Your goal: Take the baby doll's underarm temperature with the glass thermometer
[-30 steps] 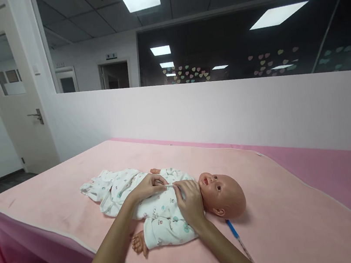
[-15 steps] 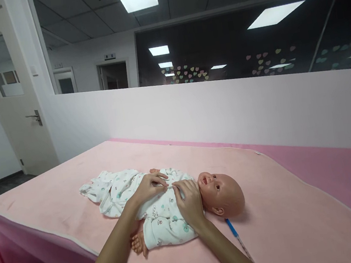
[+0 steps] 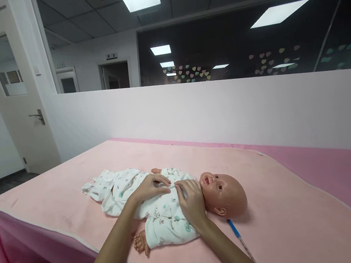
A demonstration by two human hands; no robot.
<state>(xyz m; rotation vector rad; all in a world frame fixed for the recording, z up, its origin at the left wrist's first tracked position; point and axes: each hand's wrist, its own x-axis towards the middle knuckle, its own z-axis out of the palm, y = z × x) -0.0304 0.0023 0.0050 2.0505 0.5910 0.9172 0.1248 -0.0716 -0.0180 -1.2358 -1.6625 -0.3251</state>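
Far left: beige door with a small window (image 3: 19,102). Bald, tan plastic baby doll (image 3: 165,210) lies face-up on the pink cloth-covered tabletop (image 3: 56,197), feet end left, dressed in a white printed fabric outfit (image 3: 117,193). Left hand (image 3: 151,187) is over the doll's middle, thumb and fingers slightly parted. Right hand (image 3: 190,197) rests on the chest, fingers curled; cannot tell whether they pinch fabric. Right, near the head: slim blue-ended stick (image 3: 233,228).
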